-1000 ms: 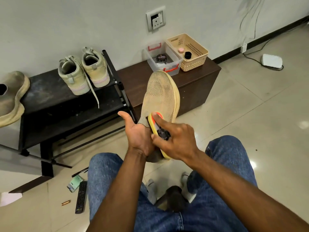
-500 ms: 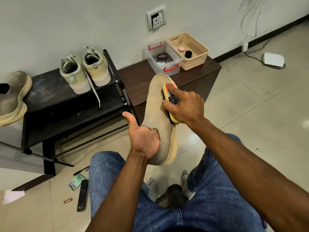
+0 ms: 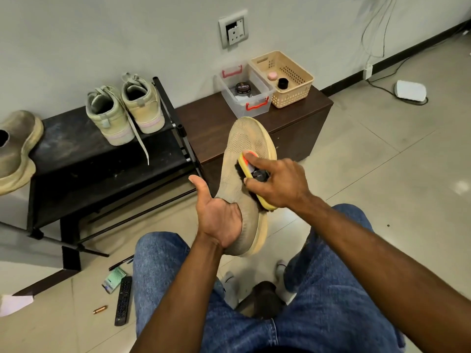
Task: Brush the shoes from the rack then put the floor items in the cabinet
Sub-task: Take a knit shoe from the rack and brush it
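Still on the brushing step, I'd say: left hand (image 3: pixel 221 220) cupped the tan shoe (image 3: pixel 244 179) at its heel, right hand (image 3: pixel 277 186) clamped the brush (image 3: pixel 248 171) against the upper beside it. Next stroke needs bristle contact maintained.

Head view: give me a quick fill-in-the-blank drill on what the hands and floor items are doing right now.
1. The right hand grips the ____ against the shoe.
2. The left hand holds the shoe by its ____ end.
3. The remote lies on the ____.
4. The tin sits in the clear ____.

Missing words: brush; heel; floor; box
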